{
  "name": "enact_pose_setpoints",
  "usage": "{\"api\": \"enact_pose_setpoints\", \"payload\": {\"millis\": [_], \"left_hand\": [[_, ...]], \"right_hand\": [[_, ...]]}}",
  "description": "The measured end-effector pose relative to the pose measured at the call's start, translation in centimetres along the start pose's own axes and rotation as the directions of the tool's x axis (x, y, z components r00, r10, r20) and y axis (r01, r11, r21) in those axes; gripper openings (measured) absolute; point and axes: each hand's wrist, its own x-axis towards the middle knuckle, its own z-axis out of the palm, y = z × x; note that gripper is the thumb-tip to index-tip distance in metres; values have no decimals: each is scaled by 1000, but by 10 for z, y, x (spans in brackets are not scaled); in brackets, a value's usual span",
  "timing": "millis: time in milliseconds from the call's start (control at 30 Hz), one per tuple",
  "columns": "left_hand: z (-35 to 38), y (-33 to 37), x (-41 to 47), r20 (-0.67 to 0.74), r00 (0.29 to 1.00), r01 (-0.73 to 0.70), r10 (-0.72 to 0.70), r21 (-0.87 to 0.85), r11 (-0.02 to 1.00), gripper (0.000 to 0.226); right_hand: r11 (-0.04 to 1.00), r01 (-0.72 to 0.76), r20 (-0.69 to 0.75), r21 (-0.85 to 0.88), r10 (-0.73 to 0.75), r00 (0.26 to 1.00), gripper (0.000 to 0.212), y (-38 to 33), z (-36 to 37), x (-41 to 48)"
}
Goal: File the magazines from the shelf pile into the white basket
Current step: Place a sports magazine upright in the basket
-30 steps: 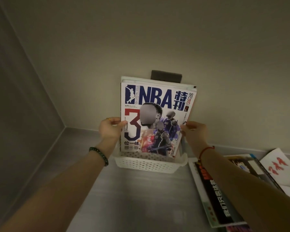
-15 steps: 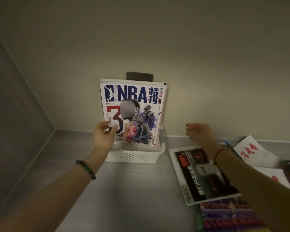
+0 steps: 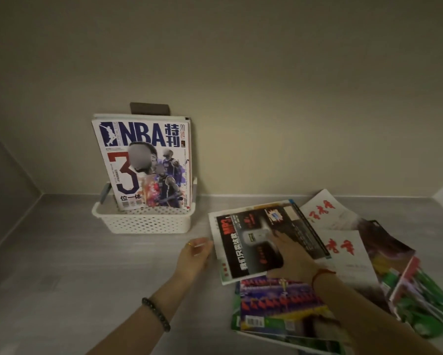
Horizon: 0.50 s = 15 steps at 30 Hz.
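Fingers (image 3: 202, 245) of our left hand (image 3: 193, 257) lie loose beside the black magazine (image 3: 246, 249), holding nothing; our right hand (image 3: 290, 254) presses flat on its cover, atop the shelf pile (image 3: 343, 278). Farther left, the white basket (image 3: 146, 222) holds the NBA magazine (image 3: 146, 162) upright.
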Motion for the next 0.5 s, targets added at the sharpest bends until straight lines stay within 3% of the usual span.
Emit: {"api": "enact_pose_setpoints", "payload": {"millis": [100,233,333,433,500], "left_hand": [[13,-21,-12,20,999,49,-49,0,999,36],[19,-45,-26,-57,993,106,-105,21,994,34],[25,-56,-32,-128,981,137,-142,-48,989,32],[31,-59,-36,-120,979,162,-165,-34,986,29],[33,-58,-40,-117,979,164,-166,-26,986,30]], "right_hand": [[960,59,95,-273,-34,995,92,7,22,-4],[954,101,20,-282,-100,995,71,6,35,-12],[902,179,-15,-392,-200,980,54,8,42,-19],[824,281,10,-492,-318,948,41,13,49,-29],[836,300,-35,-460,-355,934,35,17,47,-36]]}}
